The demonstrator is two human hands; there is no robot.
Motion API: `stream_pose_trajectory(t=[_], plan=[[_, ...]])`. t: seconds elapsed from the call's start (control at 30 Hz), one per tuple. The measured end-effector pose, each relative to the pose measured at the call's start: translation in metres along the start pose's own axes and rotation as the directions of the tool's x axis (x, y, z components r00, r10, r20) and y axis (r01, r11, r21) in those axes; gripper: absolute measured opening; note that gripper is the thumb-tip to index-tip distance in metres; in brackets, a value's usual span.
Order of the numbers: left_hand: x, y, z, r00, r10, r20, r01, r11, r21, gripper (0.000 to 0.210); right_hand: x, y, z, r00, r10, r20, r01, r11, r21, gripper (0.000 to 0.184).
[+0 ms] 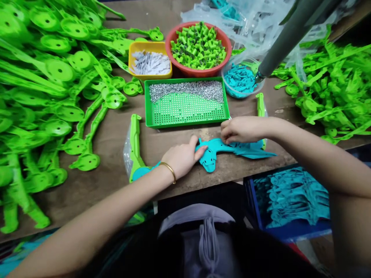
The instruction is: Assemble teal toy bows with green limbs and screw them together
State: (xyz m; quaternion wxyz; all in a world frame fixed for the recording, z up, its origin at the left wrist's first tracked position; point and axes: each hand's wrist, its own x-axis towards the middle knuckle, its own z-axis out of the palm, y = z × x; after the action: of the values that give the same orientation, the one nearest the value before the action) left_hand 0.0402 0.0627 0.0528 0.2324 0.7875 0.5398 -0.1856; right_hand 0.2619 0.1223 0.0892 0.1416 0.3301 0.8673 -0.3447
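Observation:
A turquoise plastic part (209, 156), dragon-like in outline, lies on the worktable in front of me. My left hand (182, 157), with a gold bangle at the wrist, grips its left portion, thumb resting on top. Over its right portion my right hand (238, 130) is closed in a pinch, and whatever those fingertips hold is hidden. A lime-green arm piece (135, 141) stands out from the left end, and a second green arm piece (261, 105) from the right end. Just beyond is a green perforated tray (185, 124) with many small metal screws (188, 89).
A red bowl (171, 63) of green pieces, a yellow container (171, 73) and a clear bowl (242, 94) of turquoise bits stand behind. A grey power driver (285, 42) hangs at upper right. Green parts (58, 69) pile up leftward; a blue crate (290, 233) sits below right.

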Motion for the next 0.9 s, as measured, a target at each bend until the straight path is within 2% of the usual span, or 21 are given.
stream_pose_trajectory(t=[0.13, 0.3, 0.4, 0.53, 0.6, 0.67, 0.73, 0.8, 0.9], plan=[[0.001, -0.001, 0.000, 1.000, 0.006, 0.009, -0.006, 1.000, 0.004, 0.052, 0.006, 0.001, -0.006, 0.995, -0.034, 0.092, 0.030, 0.999, 0.042, 0.011], [0.002, -0.003, 0.001, 1.000, 0.021, 0.008, -0.021, 1.000, -0.016, 0.053, 0.004, 0.005, -0.005, 0.991, -0.051, 0.122, 0.037, 0.993, 0.111, 0.008], [0.002, -0.004, 0.001, 1.000, 0.021, 0.012, -0.021, 1.000, -0.007, 0.054, -0.002, 0.009, 0.007, 0.998, 0.022, 0.066, -0.030, 0.991, 0.133, 0.007], [0.001, -0.004, 0.001, 0.999, 0.033, 0.035, -0.034, 0.999, 0.009, 0.054, -0.010, 0.016, 0.029, 0.970, 0.233, -0.064, -0.190, 0.899, 0.395, 0.044], [0.001, -0.004, 0.000, 0.998, 0.036, 0.051, -0.037, 0.999, 0.007, 0.054, -0.012, 0.019, 0.036, 0.953, 0.298, -0.055, -0.243, 0.860, 0.449, 0.037], [0.000, -0.004, 0.000, 0.998, 0.031, 0.058, -0.030, 1.000, -0.004, 0.053, -0.013, 0.017, 0.037, 0.941, 0.337, -0.036, -0.289, 0.853, 0.435, 0.024], [0.000, -0.003, -0.001, 0.998, 0.027, 0.058, -0.026, 1.000, -0.017, 0.053, -0.012, 0.013, 0.035, 0.929, 0.371, -0.014, -0.334, 0.851, 0.406, 0.020], [-0.001, -0.002, -0.002, 0.998, 0.036, 0.056, -0.034, 0.999, -0.029, 0.054, -0.009, 0.006, 0.034, 0.937, 0.346, -0.051, -0.302, 0.874, 0.380, 0.025], [-0.002, -0.001, -0.001, 0.998, 0.055, 0.043, -0.053, 0.998, -0.046, 0.055, 0.000, -0.006, 0.041, 0.960, 0.178, -0.217, -0.099, 0.938, 0.331, 0.037]])
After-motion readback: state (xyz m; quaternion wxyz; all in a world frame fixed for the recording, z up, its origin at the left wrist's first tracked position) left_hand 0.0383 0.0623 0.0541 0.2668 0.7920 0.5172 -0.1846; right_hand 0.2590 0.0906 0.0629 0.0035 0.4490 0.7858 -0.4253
